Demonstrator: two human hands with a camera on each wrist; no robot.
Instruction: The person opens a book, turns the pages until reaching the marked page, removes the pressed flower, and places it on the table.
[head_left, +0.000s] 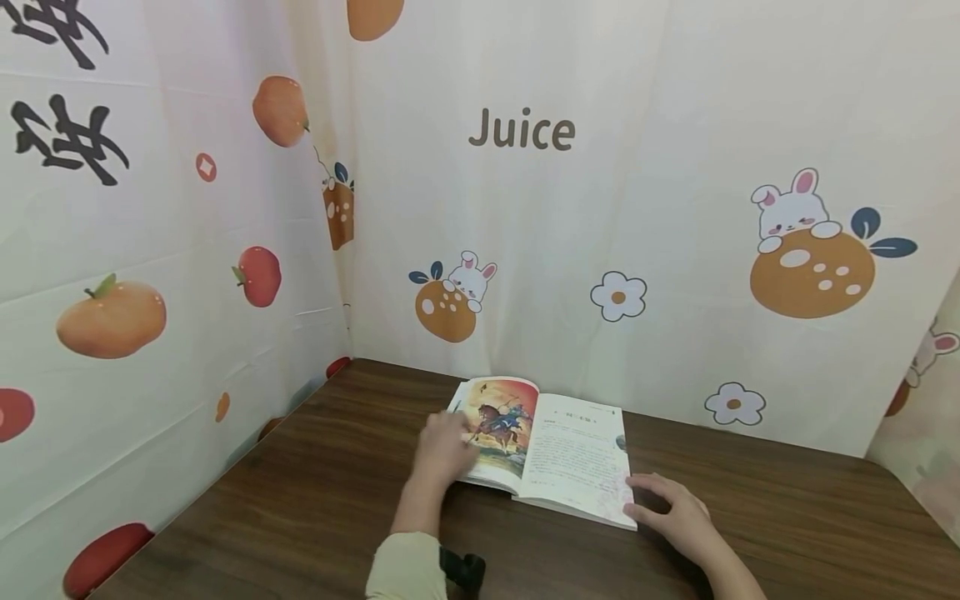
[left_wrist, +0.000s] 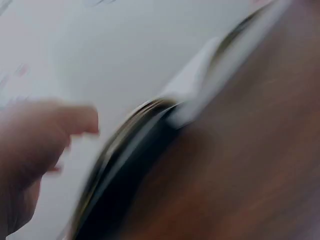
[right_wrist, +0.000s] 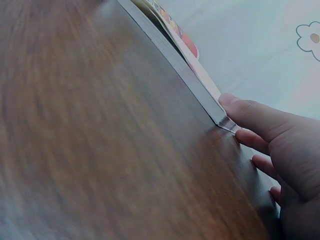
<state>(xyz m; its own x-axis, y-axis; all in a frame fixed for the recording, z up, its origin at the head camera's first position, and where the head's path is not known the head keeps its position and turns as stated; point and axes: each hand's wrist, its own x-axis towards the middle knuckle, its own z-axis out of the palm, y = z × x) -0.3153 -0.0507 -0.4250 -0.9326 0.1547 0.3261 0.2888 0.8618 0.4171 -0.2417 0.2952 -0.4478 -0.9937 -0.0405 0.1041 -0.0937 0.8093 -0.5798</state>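
Book [head_left: 551, 454]: laid open on the table [head_left: 315, 508], lower centre of the head view; a colour picture of a horseman is shown on its left page, printed text on its right.

Left hand [head_left: 444, 446]: blurred, placed over the left page's outer edge; fingers appear loose; whether a page is pinched cannot be told.

Right hand [head_left: 675, 510]: fingers stretched out, thumb tip set against the book's lower right corner, the remaining fingers rested on the table.

Backdrop [head_left: 675, 125]: printed cloth, marked "Juice", hung behind and to the left.

Bare table [head_left: 315, 517] around book [head_left: 577, 458]
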